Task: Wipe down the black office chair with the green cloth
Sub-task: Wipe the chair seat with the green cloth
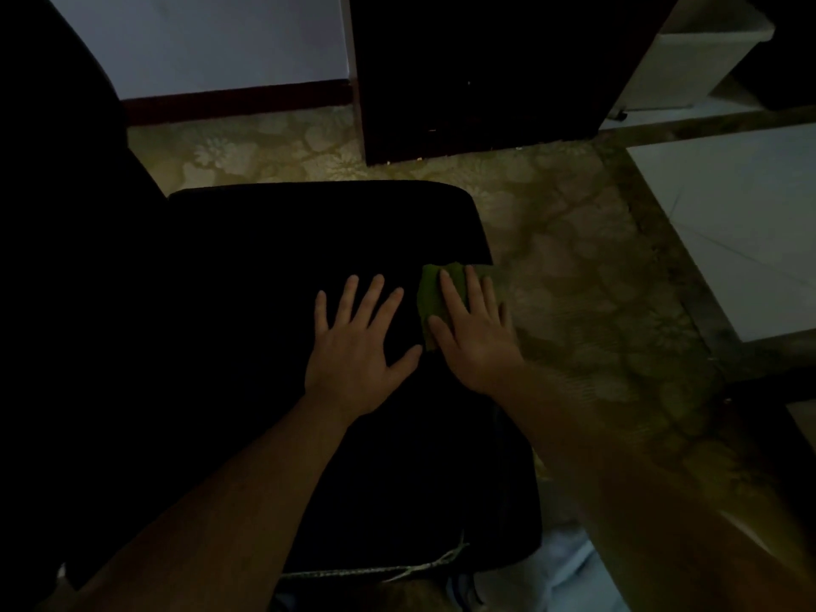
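The black office chair's seat (pixel 273 267) fills the middle of the dim view, with its backrest a dark mass at the left. The green cloth (pixel 430 293) lies on the seat's right edge. My right hand (pixel 474 333) presses flat on the cloth with straight fingers. My left hand (pixel 357 342) rests flat on the seat just left of it, fingers spread, holding nothing.
A dark wooden cabinet (pixel 477 81) stands beyond the chair on patterned yellowish carpet (pixel 574 267). White furniture (pixel 742 223) sits at the right and a white box (pixel 689 59) at the far right. A frayed cord (pixel 397 567) runs along the seat's near edge.
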The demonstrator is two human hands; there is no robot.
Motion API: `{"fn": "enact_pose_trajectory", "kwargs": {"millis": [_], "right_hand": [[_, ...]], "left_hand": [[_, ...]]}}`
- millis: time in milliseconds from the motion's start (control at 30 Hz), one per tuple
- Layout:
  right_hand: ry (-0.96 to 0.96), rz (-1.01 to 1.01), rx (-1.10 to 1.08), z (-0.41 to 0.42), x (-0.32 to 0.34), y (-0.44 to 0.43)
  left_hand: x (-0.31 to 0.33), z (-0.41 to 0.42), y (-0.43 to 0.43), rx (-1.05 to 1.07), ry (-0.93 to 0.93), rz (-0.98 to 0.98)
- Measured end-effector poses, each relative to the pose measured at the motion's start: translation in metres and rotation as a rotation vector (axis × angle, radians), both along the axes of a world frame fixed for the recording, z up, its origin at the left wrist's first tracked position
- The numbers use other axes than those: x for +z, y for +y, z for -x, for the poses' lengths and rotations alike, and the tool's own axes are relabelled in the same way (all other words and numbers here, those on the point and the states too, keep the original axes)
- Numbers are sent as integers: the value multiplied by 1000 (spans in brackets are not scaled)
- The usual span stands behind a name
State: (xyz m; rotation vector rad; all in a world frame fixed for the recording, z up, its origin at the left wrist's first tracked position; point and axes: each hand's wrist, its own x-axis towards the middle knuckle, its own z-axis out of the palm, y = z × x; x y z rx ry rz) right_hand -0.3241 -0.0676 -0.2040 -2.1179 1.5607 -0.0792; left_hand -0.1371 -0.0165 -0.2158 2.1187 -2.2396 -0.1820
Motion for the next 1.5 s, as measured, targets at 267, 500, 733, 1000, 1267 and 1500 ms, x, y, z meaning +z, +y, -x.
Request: {"fn": "enact_pose_trajectory", "kwargs": {"millis": [267,500,733,1000,1267,1500], "right_hand": [[-152,-93,-72,14,-6,-22],[-73,-57,-45,8,1,6],[-114,-90,-40,15,-5,-10],[-26,-25,-32,4,1,4],[-77,-58,-109,2,-8,-27],[-18,-113,-160,-10,0,-30]], "left_hand": [[-1,1,-3,21,19,6],[0,2,-2,27,8,2],[0,2,-1,21,25,5],[0,5,-4,64,30,5],[1,7,-8,78,-4,-36],[21,16,0,46,-50,-167]]}}
